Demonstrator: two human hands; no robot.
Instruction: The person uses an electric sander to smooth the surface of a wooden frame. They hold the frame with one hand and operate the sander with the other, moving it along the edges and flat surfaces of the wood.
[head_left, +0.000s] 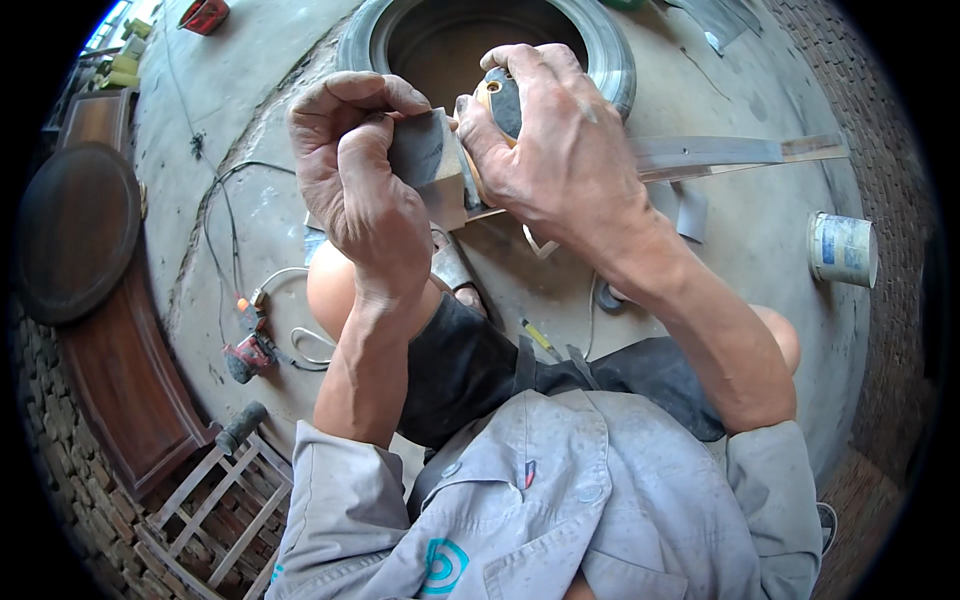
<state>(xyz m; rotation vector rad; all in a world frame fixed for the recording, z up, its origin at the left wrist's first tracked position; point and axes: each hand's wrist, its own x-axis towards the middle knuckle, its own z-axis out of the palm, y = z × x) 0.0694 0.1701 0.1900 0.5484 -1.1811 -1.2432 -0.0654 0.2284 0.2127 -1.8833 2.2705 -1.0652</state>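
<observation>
My left hand (365, 180) pinches a dark grey sheet with a pale back, which looks like sandpaper (418, 148), between thumb and bent fingers. My right hand (560, 140) is closed around a dark rounded pad (506, 104) with a tan edge and a small ringed hole. The sheet and the pad almost meet in front of me, above my knees. Part of the pad is hidden by my right fingers. Behind both hands, a tyre (612, 60) lies flat on the floor.
A long pale strip (720, 152) reaches out to the right, near a white bucket (842, 248). Cords run on the left to a red power tool (248, 358). Dark wooden panels (78, 235) and a slatted frame (215, 510) lie farther left. A red bucket (203, 16) stands far back.
</observation>
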